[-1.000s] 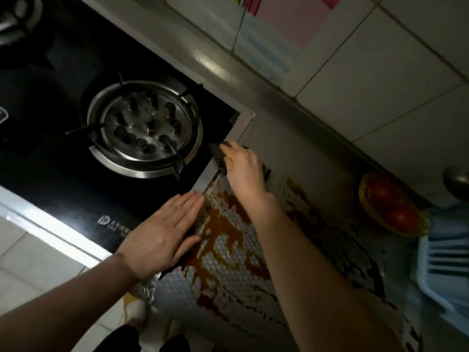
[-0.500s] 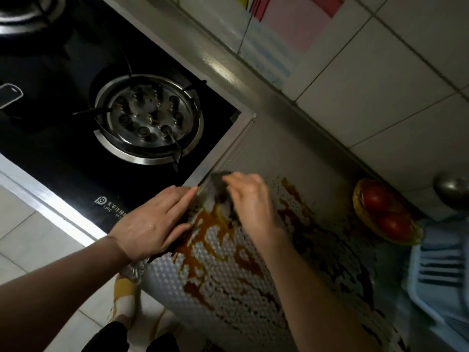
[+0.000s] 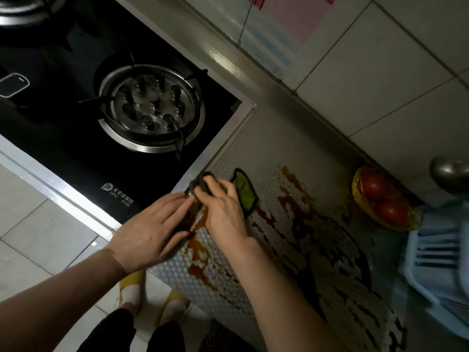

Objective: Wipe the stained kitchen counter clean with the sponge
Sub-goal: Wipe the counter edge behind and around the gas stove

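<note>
**Brown stain, wiping hardly begun**

Brown stain (image 3: pixel 198 246) covers much of the dimpled worktop (image 3: pixel 253 148), from the stove (image 3: pixel 76 153) edge toward the tomatoes (image 3: pixel 380 196). The sponge (image 3: pixel 245 193), green with a dark border, lies on the worktop at the stove end of the stain. The right hand (image 3: pixel 223 212) has its grip curled over the sponge and presses it down. The left hand (image 3: pixel 149 232) has its grip spread, fingers straight and flat at the stove edge, and it holds nothing. I judge the wiping is at an early step, because most of the stain remains. The next move calls for firm strokes across the stain, with care not to push liquid over the front edge.
</note>
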